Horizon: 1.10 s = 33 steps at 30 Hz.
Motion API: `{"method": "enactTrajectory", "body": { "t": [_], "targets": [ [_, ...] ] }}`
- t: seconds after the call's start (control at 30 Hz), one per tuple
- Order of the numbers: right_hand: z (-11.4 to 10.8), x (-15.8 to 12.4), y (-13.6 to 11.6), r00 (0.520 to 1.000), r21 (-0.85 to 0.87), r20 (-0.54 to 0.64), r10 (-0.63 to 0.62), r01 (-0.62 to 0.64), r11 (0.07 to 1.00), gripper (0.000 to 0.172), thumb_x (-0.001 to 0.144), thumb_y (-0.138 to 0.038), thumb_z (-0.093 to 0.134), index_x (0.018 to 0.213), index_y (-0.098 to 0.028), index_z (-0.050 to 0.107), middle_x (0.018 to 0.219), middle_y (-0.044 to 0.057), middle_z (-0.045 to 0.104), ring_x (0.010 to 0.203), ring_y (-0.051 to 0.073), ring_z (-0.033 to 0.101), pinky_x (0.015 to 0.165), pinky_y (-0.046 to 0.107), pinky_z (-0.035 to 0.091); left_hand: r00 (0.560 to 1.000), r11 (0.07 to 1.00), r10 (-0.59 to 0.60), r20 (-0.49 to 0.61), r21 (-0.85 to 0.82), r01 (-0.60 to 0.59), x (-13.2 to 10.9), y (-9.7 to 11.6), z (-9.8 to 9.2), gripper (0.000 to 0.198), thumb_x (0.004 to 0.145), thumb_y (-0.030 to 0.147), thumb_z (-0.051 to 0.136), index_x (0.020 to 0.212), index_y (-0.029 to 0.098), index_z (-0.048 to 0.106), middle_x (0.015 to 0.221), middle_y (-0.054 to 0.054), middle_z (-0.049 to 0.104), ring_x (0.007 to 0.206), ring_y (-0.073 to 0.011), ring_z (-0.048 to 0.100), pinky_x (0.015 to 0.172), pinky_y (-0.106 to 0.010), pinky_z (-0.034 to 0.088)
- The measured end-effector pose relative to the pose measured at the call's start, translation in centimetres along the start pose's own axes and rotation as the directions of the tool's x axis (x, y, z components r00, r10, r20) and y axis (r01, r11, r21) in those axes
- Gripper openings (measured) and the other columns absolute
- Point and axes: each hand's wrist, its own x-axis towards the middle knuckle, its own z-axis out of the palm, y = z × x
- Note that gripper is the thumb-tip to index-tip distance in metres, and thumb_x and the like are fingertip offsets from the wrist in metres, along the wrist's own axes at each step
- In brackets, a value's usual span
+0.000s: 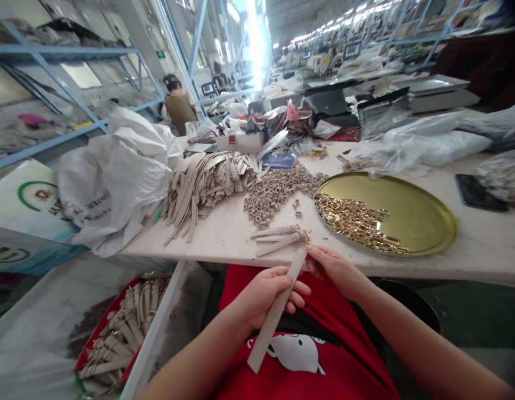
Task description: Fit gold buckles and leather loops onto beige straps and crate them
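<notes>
A flat beige strap (274,316) slants across my lap, its wide end low and its other end up at the table edge. My left hand (270,291) is closed on its middle, thumb on top and fingers underneath. The fingers of my right hand (330,268) pinch the strap's upper end; any small part between them is hidden. Just beyond, on the table, lie several finished-looking straps (282,239) with gold metal at their ends. Past these is a pile of small beige loops (268,197), with a heap of loose straps (211,180) to its left.
A round gold tray (424,216) with gold metal buckles (361,222) stands at right on the table (224,244). Below left, a red-rimmed container (90,339) holds straps with metal fittings. A white sack (119,178), a phone (480,191) and plastic bags (436,144) lie around. Another person (179,108) is farther back.
</notes>
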Motion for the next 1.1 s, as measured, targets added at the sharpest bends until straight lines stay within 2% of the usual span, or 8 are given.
{"method": "enactTrajectory", "body": {
  "t": [0.13,0.23,0.5,0.67,0.9,0.97,1.03,1.1],
  "targets": [
    [-0.7,0.7,0.0,0.998,-0.031,-0.061,0.005,-0.007,0.999,0.036,0.075,-0.052,0.051,0.075,-0.016,0.053,0.050,-0.006,0.046,0.043,0.006,0.036,0.042,0.021,0.025,0.997,1.000,0.019,-0.076,-0.004,-0.020,-0.3,0.3,0.6,0.024,0.076,0.009,0.044,0.096,0.011,0.058,0.076,-0.005,0.063,0.051,-0.0056,0.057,0.041,-0.012,0.041],
    [-0.6,1.8,-0.3,0.999,-0.078,-0.047,0.010,-0.013,0.997,0.037,0.072,-0.053,0.054,0.072,-0.016,0.052,0.048,-0.007,0.042,0.041,0.006,0.033,0.041,0.021,0.023,0.995,0.999,0.023,-0.093,-0.020,-0.025,0.0,0.8,0.4,0.025,0.075,0.010,0.045,0.096,0.011,0.058,0.077,-0.005,0.062,0.053,-0.0058,0.057,0.043,-0.013,0.042],
    [-0.4,6.0,-0.4,0.998,-0.163,-0.048,0.042,-0.049,0.985,0.038,0.074,-0.054,0.053,0.065,-0.018,0.047,0.051,-0.006,0.043,0.045,0.007,0.036,0.045,0.022,0.029,0.996,0.994,-0.013,-0.088,-0.110,0.003,3.7,2.0,-2.4,0.022,0.073,0.011,0.046,0.090,0.011,0.059,0.080,-0.005,0.062,0.055,-0.0059,0.056,0.045,-0.013,0.041],
    [-0.5,8.2,0.0,0.993,-0.203,-0.073,0.094,-0.107,0.973,0.039,0.073,-0.057,0.053,0.069,-0.018,0.049,0.051,-0.006,0.043,0.046,0.008,0.037,0.045,0.023,0.031,0.992,0.984,-0.045,-0.122,-0.176,0.023,6.0,3.4,-3.9,0.021,0.073,0.010,0.047,0.089,0.013,0.060,0.084,-0.007,0.064,0.061,-0.0084,0.059,0.049,-0.016,0.044],
    [-1.3,9.2,-0.7,0.994,-0.313,-0.066,0.092,-0.108,0.944,0.036,0.079,-0.054,0.049,0.070,-0.019,0.048,0.053,-0.004,0.045,0.046,0.009,0.039,0.043,0.022,0.031,0.974,0.911,0.015,-0.225,-0.399,-0.106,8.2,5.7,-5.5,0.025,0.072,0.001,0.045,0.089,0.013,0.059,0.102,-0.009,0.061,0.088,-0.0154,0.061,0.071,-0.024,0.051],
    [-1.1,9.0,-0.9,0.994,-0.355,-0.041,0.104,-0.112,0.928,0.035,0.080,-0.052,0.049,0.069,-0.019,0.049,0.055,-0.003,0.048,0.048,0.008,0.041,0.044,0.022,0.032,0.961,0.881,0.039,-0.273,-0.444,-0.162,8.6,6.1,-6.0,0.026,0.072,-0.001,0.044,0.089,0.012,0.057,0.101,-0.009,0.060,0.086,-0.0144,0.061,0.073,-0.024,0.052],
    [-0.2,8.5,-0.9,0.981,-0.358,0.049,0.186,-0.156,0.920,0.032,0.080,-0.050,0.050,0.073,-0.019,0.052,0.060,-0.002,0.052,0.050,0.008,0.042,0.044,0.021,0.032,0.943,0.849,0.068,-0.326,-0.478,-0.226,9.1,6.3,-6.4,0.027,0.072,-0.002,0.043,0.091,0.013,0.055,0.100,-0.008,0.059,0.084,-0.0130,0.061,0.073,-0.024,0.052],
    [1.3,7.8,-0.8,0.922,-0.318,0.208,0.326,-0.251,0.914,0.032,0.078,-0.050,0.052,0.081,-0.018,0.054,0.066,-0.001,0.056,0.051,0.008,0.044,0.045,0.021,0.033,0.917,0.821,0.096,-0.388,-0.489,-0.294,9.4,6.5,-6.9,0.028,0.072,-0.002,0.042,0.091,0.013,0.054,0.101,-0.007,0.059,0.085,-0.0126,0.061,0.074,-0.024,0.052]
  ]
}}
